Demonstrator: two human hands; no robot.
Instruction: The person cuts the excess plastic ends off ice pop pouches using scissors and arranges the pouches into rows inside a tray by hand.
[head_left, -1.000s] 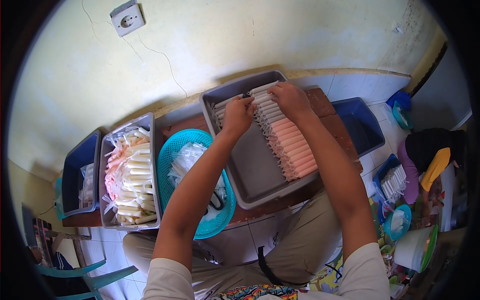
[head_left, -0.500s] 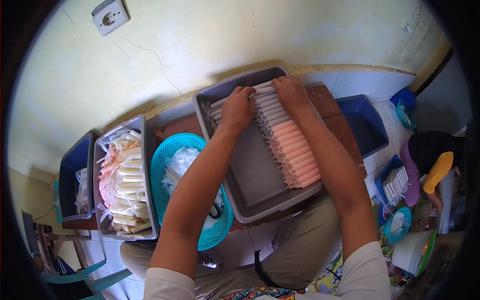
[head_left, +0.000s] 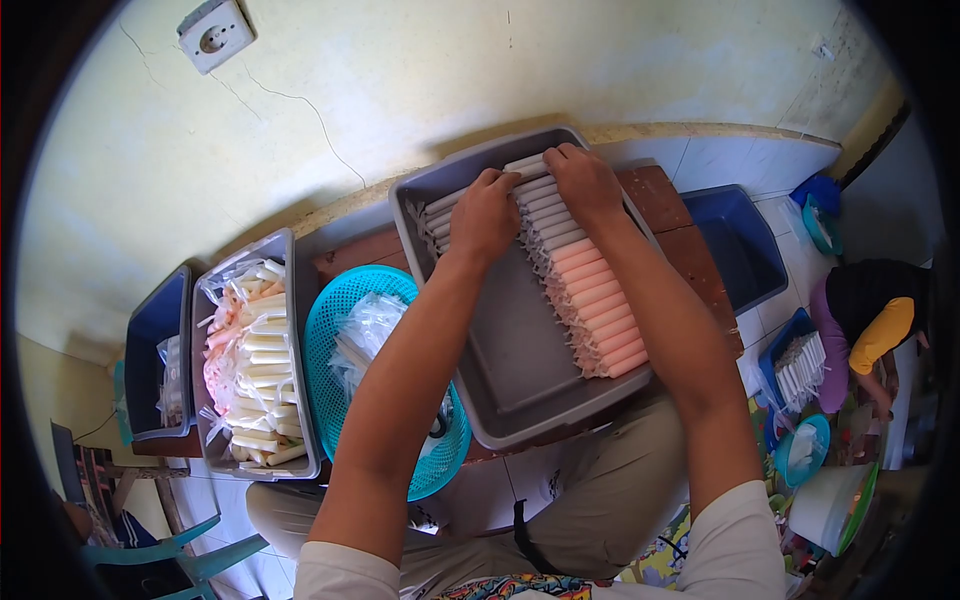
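Inside a grey tray (head_left: 520, 385) lies a row of filled tubes, greyish ones (head_left: 548, 215) toward the back and pink ones (head_left: 600, 305) toward the front. My left hand (head_left: 485, 215) is closed at the back of the tray, its fingertips on the tied end of a greyish tube. On the other end of that row my right hand (head_left: 583, 185) is closed around a greyish tube. More greyish tubes (head_left: 440, 215) lie at the tray's back left, partly hidden by my left hand.
Left of the tray stand a turquoise basket (head_left: 322, 345) with plastic bags, a grey bin (head_left: 303, 400) of pale and pink tubes, and a dark blue bin (head_left: 140, 380). A blue bin (head_left: 735, 245) is at the right. A person (head_left: 870, 320) bends at the far right.
The view has shifted a little. Both hands have stayed at the back of the tray, and my left hand has moved slightly closer to the tube row.
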